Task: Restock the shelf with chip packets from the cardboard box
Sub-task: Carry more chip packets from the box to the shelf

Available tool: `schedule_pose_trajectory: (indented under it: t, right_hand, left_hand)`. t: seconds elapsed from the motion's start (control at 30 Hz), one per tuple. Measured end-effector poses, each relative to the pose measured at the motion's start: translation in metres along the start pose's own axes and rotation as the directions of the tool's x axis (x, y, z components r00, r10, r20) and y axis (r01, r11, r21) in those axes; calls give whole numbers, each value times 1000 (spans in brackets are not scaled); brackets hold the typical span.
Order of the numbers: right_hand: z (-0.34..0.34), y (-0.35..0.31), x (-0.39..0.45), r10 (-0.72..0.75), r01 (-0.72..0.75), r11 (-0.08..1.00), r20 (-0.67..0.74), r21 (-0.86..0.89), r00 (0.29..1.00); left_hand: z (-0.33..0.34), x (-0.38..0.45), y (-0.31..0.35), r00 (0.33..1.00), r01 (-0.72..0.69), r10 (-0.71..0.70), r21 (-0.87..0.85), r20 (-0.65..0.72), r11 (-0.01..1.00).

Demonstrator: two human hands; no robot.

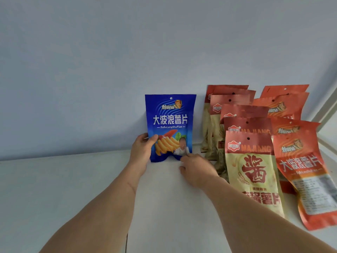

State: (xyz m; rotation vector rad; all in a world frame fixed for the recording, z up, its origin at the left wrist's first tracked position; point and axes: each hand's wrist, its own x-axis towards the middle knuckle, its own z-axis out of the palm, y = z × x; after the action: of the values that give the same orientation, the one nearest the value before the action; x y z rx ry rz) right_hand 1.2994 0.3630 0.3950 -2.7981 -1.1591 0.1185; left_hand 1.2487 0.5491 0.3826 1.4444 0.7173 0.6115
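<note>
The left hand (141, 150) grips the lower left edge of the blue chip packet (170, 125), thumb curled over the front of the pack and the fingers wrapped behind it, out of sight. The right hand (197, 169) sits at the packet's lower right corner, its fingertips pinching the bottom edge there while the other fingers hang loosely curled just above the shelf (73, 189).

The blue chip packet stands upright on the white shelf, its back close against the pale wall (127, 52), with its bottom edge bowed upward in the middle between the two hands.

To the right of the blue packet, a short gap away, stands a row of cream-and-red packets (253, 170) lined up one behind another, the nearest one largest in view and the rest stepping back toward the wall. Further right of the blue packet, just beside that row, is a second row of orange packets (300, 161); the front one leans outward and shows a printed label panel on its lower part.
</note>
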Motion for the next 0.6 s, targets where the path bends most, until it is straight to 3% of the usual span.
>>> schedule_pose_trajectory:
  t: [0.07, 0.1, 0.13, 0.2, 0.27, 0.37, 0.5, 0.6]
  right_hand:
    - [-4, -5, -4, 14, -13, 999, 24, -39, 1000]
    - [-6, -9, -8, 6, -4, 997, 35, -72, 999]
    - [-7, -13, -13, -10, 14, 995, 45, -103, 999]
    - [-10, -23, -27, -68, 75, 987, 53, -142, 996]
    - [-13, -36, -48, -143, 150, 977, 52, -149, 988]
    - [-13, -56, -87, -271, 275, 950, 47, -146, 961]
    - [-6, -95, -156, -461, 461, 877, 33, -134, 887]
    - [5, -136, -219, -591, 589, 801, 13, -110, 806]
  left_hand:
    - [-17, -17, -4, 994, -49, 76, 302, -76, 952]
    - [-27, -29, -6, 987, -79, 138, 503, -79, 861]
    - [-36, -44, -8, 979, -114, 200, 681, -48, 724]
    - [-54, -75, -9, 962, -188, 264, 876, 73, 444]
    - [-71, -108, -9, 947, -215, 289, 943, 139, 253]
    - [-98, -167, -6, 932, -187, 332, 978, 147, 92]
    - [-140, -276, -4, 936, -75, 340, 995, 91, -59]
    - [-176, -367, -11, 957, 25, 291, 993, 8, -111]
